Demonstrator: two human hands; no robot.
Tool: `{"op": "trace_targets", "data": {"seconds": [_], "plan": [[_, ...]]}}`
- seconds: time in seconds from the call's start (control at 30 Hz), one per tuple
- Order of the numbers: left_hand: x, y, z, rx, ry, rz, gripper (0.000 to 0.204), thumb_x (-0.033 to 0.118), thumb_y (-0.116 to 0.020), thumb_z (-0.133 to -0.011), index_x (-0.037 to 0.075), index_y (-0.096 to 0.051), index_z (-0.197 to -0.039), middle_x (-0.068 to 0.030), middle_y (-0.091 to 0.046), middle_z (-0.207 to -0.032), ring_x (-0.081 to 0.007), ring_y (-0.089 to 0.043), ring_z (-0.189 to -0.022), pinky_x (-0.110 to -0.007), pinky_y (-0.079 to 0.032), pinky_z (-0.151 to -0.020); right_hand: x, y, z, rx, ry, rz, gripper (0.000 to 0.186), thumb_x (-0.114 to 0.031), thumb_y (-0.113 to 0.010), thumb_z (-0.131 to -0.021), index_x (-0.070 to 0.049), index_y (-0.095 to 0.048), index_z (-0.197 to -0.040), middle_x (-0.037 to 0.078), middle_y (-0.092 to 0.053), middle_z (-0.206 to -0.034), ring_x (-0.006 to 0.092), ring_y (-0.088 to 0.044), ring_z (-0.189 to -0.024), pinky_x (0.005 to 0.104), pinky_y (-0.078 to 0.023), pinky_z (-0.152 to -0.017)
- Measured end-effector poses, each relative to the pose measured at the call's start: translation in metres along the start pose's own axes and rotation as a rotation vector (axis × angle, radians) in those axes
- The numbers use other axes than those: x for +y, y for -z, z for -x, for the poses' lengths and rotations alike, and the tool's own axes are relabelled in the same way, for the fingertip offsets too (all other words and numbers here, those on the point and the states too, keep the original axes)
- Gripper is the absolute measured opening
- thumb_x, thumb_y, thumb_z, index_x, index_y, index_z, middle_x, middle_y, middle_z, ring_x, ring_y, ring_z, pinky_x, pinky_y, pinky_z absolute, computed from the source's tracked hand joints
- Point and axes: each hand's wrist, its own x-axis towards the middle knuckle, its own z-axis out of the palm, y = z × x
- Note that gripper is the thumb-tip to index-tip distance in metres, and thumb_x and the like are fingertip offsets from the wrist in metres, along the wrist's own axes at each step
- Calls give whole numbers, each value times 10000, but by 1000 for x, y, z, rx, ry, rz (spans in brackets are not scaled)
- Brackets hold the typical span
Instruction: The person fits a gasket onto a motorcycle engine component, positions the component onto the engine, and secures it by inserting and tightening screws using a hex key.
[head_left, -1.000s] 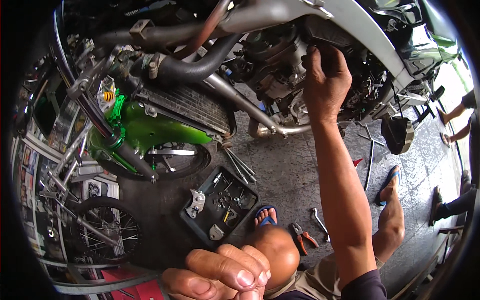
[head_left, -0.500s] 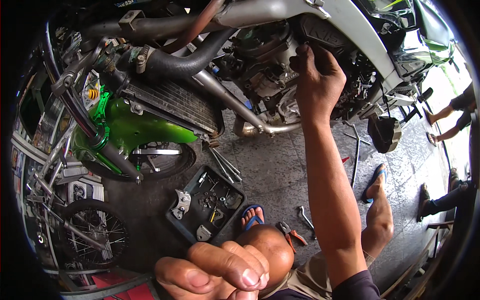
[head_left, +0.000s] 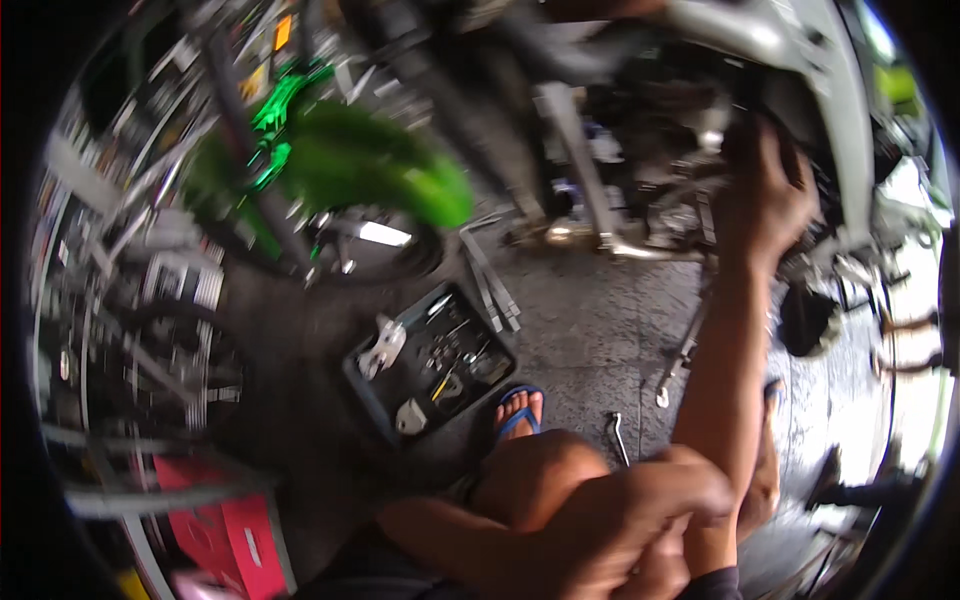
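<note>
My right hand (head_left: 772,205) reaches up to the side of a motorcycle engine (head_left: 690,180). Its fingers are smeared and partly lost against the dark engine, so a grip there cannot be made out. Low in front of my knee, my left hand (head_left: 640,515) is closed with its fingers curled in; anything inside is hidden. Above both hands runs the grey motorcycle frame (head_left: 835,120). Motion blurs much of the view.
A black tray (head_left: 362,398) on the floor holds metal parts and small hardware. A wrench (head_left: 618,437) lies near my knee, and a long metal tool (head_left: 678,368) beside my right forearm. A green fender (head_left: 380,165) covers the front wheel. A red box (head_left: 225,530) stands at lower left.
The view has shifted, and most of the scene is blurred now. My left hand has moved right, close to my right forearm. My right hand stays up at the engine.
</note>
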Motion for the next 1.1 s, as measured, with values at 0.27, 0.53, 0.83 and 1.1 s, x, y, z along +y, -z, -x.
{"op": "trace_targets", "data": {"seconds": [0.27,0.53,0.83,1.1], "plan": [[-4,7,-2,-122,72,-28,219,-62,-563,-736,57,-534,-919,-76,-570,-821,-253,-605,-728,-353,-503,-643,-7,1,-4,-88,14,89,216,-97,-678,-893,71,-694,-1029,152,-710,-955,218,-698,-781,307,-615,-672],[48,38,-1,-810,22,-888,166,189,-579,-814,32,-626,-786,-46,-603,-729,-153,-575,-697,-301,-461,-595,-9,14,-20,-99,75,498,272,-247,-685,-883,23,-709,-905,118,-693,-835,165,-660,-645,285,-558,-482],[65,55,-9,-1102,-32,-1228,225,217,-571,-828,6,-644,-797,-39,-586,-644,-129,-547,-636,-283,-394,-547,-9,10,-29,-150,67,399,179,-197,-623,-898,-48,-662,-988,85,-649,-777,194,-638,-677,321,-523,-572],[59,65,-3,-1072,43,-1074,223,210,-569,-827,5,-645,-785,-48,-594,-645,-142,-559,-632,-297,-408,-550,-6,7,-30,-181,-50,304,199,-177,-600,-894,-66,-641,-1053,87,-642,-831,213,-639,-748,342,-534,-637]]}}
